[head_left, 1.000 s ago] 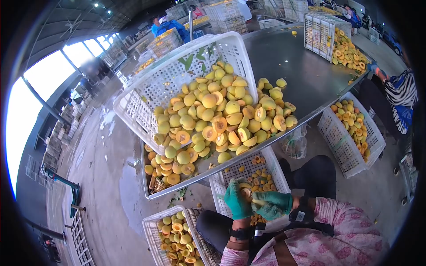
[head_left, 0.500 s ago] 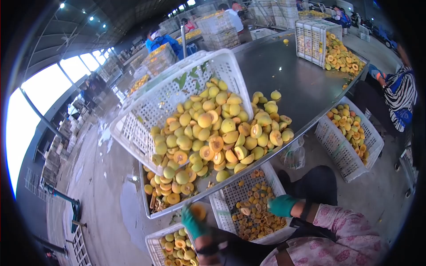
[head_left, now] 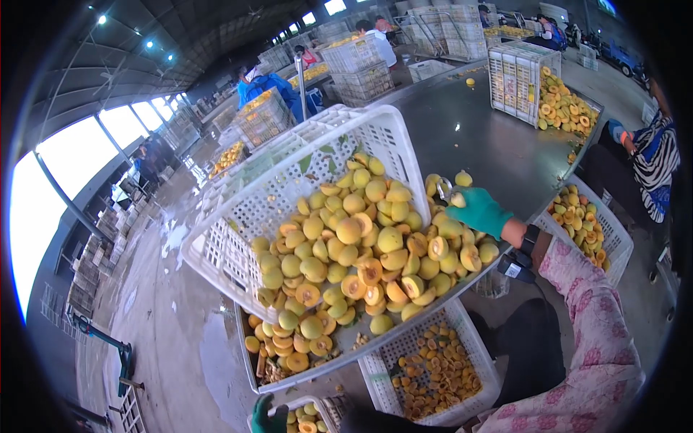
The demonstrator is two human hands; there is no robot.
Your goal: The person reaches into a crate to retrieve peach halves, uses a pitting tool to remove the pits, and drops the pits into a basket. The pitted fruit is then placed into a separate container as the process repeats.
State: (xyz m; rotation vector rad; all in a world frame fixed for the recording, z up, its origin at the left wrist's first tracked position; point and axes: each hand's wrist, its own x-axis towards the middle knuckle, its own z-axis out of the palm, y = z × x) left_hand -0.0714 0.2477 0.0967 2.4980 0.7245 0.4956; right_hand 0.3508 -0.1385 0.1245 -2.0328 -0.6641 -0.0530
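Observation:
My right hand [head_left: 482, 212], in a green glove, is closed on a small metal tool [head_left: 446, 190] with a curved end, at the right edge of a heap of yellow fruit [head_left: 349, 231]. Whole and halved fruit spill from a tipped white crate [head_left: 216, 249] onto the metal table [head_left: 462, 123]. My left hand [head_left: 267, 415], also gloved in green, is at the bottom edge beside a crate of fruit halves [head_left: 307, 417]. Its visible fingers are apart, with nothing seen between them. Below the table, another crate [head_left: 485, 361] holds small brown-orange pieces.
Across the table lies a second tipped crate [head_left: 514, 83] with halved fruit [head_left: 567, 105]. A person in a striped top [head_left: 653, 162] sits at the right, near a fruit-filled crate [head_left: 613, 249]. Stacked crates [head_left: 357, 68] and other people are farther back.
My right hand has moved up from the crate of small pieces to the fruit heap. My left hand has moved down and left; the fruit half near it is no longer seen there. The view has shifted.

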